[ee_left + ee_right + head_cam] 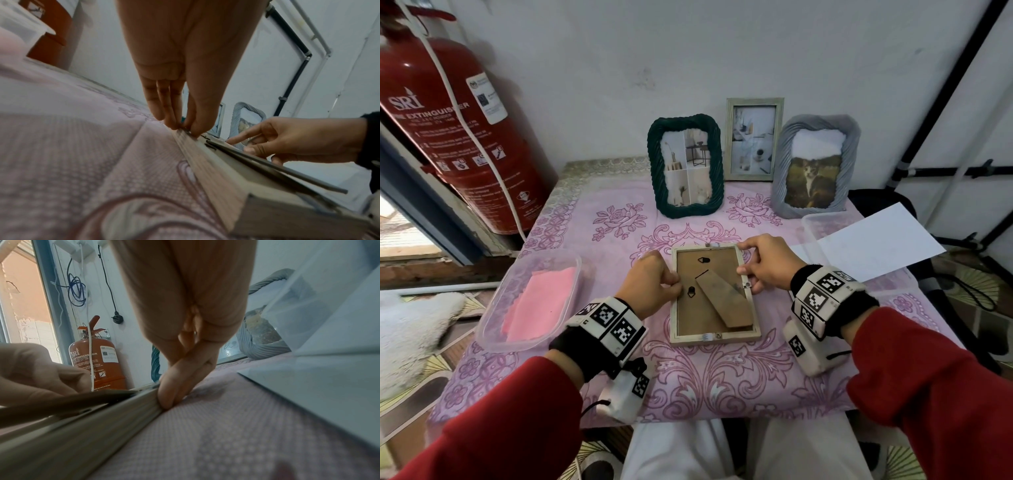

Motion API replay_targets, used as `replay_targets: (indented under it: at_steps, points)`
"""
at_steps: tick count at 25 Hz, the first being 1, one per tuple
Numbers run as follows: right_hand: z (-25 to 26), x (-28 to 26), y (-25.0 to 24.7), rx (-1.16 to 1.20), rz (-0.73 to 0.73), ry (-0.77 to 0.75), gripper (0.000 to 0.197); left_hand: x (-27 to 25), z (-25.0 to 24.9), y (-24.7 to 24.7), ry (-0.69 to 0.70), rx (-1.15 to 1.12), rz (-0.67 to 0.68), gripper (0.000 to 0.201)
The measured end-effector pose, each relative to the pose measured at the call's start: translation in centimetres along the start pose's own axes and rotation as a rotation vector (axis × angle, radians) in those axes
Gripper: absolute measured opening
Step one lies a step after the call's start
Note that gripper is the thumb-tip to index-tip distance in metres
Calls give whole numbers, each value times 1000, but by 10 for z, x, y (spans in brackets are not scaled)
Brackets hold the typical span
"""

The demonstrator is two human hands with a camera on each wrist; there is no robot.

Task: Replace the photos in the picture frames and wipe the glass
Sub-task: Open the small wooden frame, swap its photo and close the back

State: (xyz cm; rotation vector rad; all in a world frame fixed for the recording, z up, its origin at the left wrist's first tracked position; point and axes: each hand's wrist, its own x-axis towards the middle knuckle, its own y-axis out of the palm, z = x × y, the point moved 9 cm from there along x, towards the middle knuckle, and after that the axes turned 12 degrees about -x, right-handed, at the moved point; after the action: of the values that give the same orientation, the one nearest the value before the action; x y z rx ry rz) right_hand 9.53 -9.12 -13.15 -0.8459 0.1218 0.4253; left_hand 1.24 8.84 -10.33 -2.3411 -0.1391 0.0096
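Four picture frames share the table (619, 404) with its pink flowered cloth, and beyond the table's left edge a red fire extinguisher (458, 137) leans at the wall. Near the left edge sits a clear plastic tub (493, 308) holding a folded pink cloth (541, 301). At the middle of the table, toward the front edge, a pale wooden frame (714, 337) lies face down, its brown backing board (688, 315) up and the stand flap (726, 301) lying across it. The left hand (652, 282) has its fingers curled and pinches at the frame's left rail, fingertips (193, 129) pressed together on the rim. The right hand (767, 263) grips the frame's right rail near the far corner, thumb and fingers (174, 391) closed on its edge. Along the back edge stand a dark green rope-style frame (654, 154), a slim silver frame (729, 137) against the wall, and a grey ribbed frame (780, 178) with a cat photo. By the right edge a second clear tub (811, 222) carries a white sheet of paper (876, 240).
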Motion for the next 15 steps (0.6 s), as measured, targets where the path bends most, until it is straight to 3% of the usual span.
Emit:
replay_targets:
  at_steps: [12, 15]
  points:
    - [1, 0, 0, 4, -2, -12, 57, 3, 4, -1, -4, 2, 64, 23]
    - [1, -1, 1, -2, 4, -13, 57, 5, 5, -11, -60, -109, -22, 19]
